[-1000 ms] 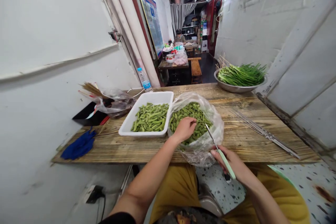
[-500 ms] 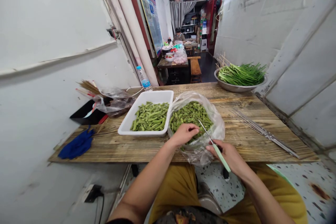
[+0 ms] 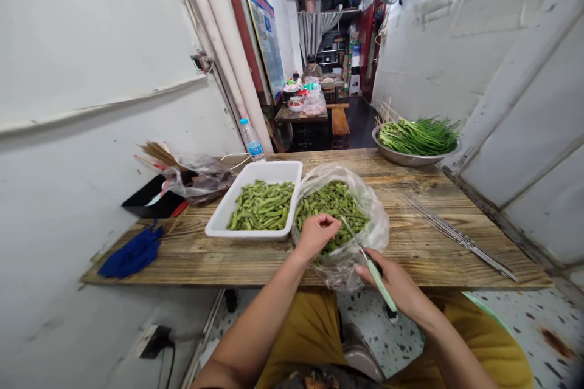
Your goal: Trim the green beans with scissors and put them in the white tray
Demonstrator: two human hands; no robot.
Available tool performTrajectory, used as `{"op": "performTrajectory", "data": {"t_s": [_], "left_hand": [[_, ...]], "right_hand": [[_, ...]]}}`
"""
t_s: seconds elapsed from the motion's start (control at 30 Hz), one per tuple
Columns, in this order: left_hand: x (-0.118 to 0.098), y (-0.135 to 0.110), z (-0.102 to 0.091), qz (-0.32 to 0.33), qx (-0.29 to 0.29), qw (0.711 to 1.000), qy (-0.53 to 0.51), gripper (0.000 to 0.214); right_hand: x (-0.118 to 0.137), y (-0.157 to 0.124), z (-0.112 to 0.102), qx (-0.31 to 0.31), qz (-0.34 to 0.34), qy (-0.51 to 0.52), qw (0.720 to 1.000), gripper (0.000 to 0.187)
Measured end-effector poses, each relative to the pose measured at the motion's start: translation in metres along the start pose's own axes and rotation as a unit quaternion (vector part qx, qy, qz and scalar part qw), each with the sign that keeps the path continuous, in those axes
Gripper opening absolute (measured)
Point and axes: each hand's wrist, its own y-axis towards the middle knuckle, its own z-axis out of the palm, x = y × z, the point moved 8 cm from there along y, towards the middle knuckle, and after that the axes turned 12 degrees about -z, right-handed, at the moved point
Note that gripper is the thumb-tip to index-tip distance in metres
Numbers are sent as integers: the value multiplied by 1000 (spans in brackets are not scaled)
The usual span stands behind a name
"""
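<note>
The left hand (image 3: 317,236) curls over green beans (image 3: 340,206) in a plastic bag (image 3: 374,231), hiding any grip; the right hand (image 3: 392,282) grips a green-handled knife (image 3: 385,293).

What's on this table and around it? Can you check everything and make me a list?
Surface: wooden plank table, rough grain.
Job's things: green beans in a plastic bag; more beans in a white tray; green-handled knife.
Clutter: metal skewers, steel bowl of green stalks, blue cloth, water bottle.
Grips: left hand on the bagged beans; right hand holding the knife.
Cables: white cable; black cord.
Surroundings: white wall, seated person far off.
</note>
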Motion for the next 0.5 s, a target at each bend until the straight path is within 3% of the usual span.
{"op": "performTrajectory", "data": {"t_s": [0.1, 0.23, 0.5], "left_hand": [[1, 0, -3, -25, -11, 998, -53, 14], [3, 0, -11, -38, -29, 988, -145, 16], [-4, 0, -18, 32, -62, 997, -20, 11]], "right_hand": [[6, -1, 4, 13, -14, 16, 1000, 44], [1, -2, -1, -13, 22, 10, 1000, 47], [0, -3, -3, -10, 13, 7, 1000, 44]]}}
